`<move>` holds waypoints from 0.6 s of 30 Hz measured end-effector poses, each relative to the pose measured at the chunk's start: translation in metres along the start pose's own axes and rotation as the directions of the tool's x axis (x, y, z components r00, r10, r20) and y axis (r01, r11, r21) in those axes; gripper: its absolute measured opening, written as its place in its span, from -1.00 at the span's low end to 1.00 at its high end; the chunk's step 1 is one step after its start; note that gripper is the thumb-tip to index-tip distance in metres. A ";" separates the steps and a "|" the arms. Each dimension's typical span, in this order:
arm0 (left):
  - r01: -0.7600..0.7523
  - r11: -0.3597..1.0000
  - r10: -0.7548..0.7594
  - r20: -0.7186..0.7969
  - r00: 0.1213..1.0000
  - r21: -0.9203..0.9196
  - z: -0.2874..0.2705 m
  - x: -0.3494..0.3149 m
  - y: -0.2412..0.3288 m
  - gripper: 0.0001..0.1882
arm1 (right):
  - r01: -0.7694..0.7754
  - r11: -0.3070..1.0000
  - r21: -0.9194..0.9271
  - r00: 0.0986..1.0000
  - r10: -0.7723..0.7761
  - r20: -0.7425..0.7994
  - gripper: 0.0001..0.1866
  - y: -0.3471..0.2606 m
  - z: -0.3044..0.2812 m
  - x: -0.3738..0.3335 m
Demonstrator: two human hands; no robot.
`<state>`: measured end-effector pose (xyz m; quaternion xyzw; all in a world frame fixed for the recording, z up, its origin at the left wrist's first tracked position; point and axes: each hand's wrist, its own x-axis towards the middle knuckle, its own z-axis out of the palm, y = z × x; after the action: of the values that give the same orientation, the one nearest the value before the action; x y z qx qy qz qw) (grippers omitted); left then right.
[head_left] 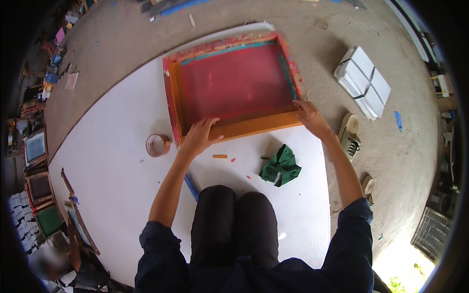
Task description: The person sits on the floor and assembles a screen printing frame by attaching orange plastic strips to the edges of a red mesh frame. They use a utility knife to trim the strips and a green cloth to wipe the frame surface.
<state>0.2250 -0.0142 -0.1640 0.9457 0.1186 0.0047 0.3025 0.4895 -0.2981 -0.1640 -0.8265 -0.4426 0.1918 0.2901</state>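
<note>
In front of my knees is a wooden screen printing frame [259, 125] with paint-stained rails and a red-tinted mesh [234, 80]. My left hand [198, 136] holds the near rail by its left corner, fingers over the top and thumb apart. At the near right corner, my right hand [312, 119] grips the same frame with its fingers curled over the edge. A round brown tape roll [158, 145] sits left of the frame. Between my arms, a crumpled green cloth [281, 167] lies close to a short orange-brown strip [220, 156]. What lies under the frame is hidden.
The white sheet [107, 146] under me spreads over a concrete floor [312, 24]. To the right are a strapped white stack [364, 80] and a pair of shoes, one [349, 134] nearer the stack. At the lower left, another person [85, 266] sits near several framed screens [35, 146].
</note>
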 end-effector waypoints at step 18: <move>0.166 0.976 -0.137 0.199 0.970 -0.139 0.003 -0.015 -0.008 -0.74 | -0.010 0.980 -0.198 0.992 0.034 0.119 -0.57 -0.024 0.002 -0.034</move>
<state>0.2090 -0.0131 -0.1705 0.9037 0.1610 -0.0986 0.3843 0.4554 -0.3151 -0.1478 -0.8428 -0.4670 0.2004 0.1772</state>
